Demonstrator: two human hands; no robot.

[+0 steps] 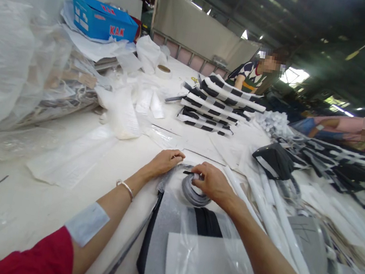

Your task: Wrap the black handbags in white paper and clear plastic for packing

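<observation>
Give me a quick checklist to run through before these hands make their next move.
1. Right hand has hold of the grey roll: ok, fingers hooked over its upper edge.
2. Left hand has a grip on something: cannot tell, its fingers are curled but what they pinch is unclear.
3. White sheet lies over the black-and-grey piece: ok.
4. Table's left side uncluttered: not ok, clear plastic is heaped there.
5. Other people's hands away from the roll: ok, both people are farther back.
</observation>
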